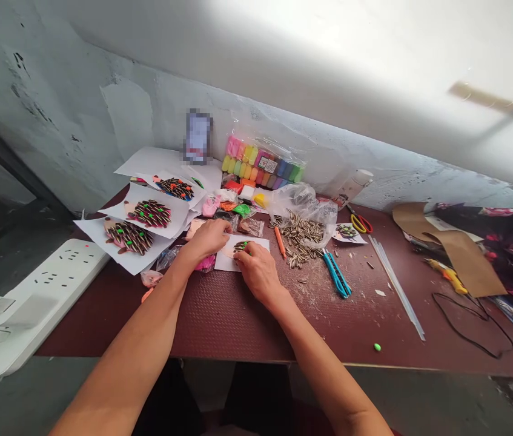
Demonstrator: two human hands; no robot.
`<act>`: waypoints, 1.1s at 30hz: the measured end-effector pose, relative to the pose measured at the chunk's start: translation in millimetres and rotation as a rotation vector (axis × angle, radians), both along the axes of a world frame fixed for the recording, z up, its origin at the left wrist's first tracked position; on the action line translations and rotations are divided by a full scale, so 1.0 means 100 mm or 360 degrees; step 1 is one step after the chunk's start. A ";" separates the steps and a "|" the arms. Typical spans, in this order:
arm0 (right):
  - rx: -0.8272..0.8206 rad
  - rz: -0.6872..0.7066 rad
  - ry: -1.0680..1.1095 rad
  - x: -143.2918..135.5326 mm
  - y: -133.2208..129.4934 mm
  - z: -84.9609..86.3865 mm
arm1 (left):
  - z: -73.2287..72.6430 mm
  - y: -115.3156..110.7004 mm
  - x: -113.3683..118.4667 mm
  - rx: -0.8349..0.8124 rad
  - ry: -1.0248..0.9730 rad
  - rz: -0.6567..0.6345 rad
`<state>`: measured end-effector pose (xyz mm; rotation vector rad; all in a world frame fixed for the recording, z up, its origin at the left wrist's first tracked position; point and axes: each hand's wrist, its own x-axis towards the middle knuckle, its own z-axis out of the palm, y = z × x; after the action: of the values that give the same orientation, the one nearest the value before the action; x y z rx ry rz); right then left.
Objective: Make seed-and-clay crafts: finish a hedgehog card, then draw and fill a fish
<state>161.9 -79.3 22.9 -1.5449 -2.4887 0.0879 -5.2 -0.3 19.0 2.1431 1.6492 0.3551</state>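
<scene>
A small white card (263,242) lies on the table before me, with dark striped sunflower seeds (239,246) and green dots on it. My right hand (258,269) rests over the card, its fingers pinched together at the seeds; whatever sits between the fingertips is hidden. My left hand (208,237) is at the card's upper left, fingers bent and closed, and I cannot make out what they hold. Beside it lies a bag of pink clay (206,263). To the right are an orange marker-like stick (280,242) and a pile of sunflower seeds (301,233).
Seed-covered hedgehog pictures (131,238) lie at left, beside a white power strip (68,272). Behind are clay packs (263,163). At right are a turquoise-handled cutter (337,275), scissors (360,221), glue sticks (397,287), a yellow glue gun (453,278) and a green clay ball (377,347).
</scene>
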 end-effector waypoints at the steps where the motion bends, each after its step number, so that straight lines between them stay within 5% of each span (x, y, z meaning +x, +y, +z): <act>1: -0.0009 0.0002 0.0025 0.00 0.00 -0.01 | 0.00 0.00 0.00 0.0003 -0.0004 0.0000; 11: -0.0090 -0.0059 0.0570 0.12 0.00 0.02 | 0.00 0.01 0.00 -0.0011 0.0002 -0.0019; 33: 0.0093 -0.0221 0.0180 0.03 -0.05 -0.11 | -0.01 0.01 0.00 -0.0012 -0.0023 -0.0003</act>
<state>165.2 -84.0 12.3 -1.6355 -2.2713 0.0780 -5.6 0.9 18.4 2.1316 1.6377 0.3625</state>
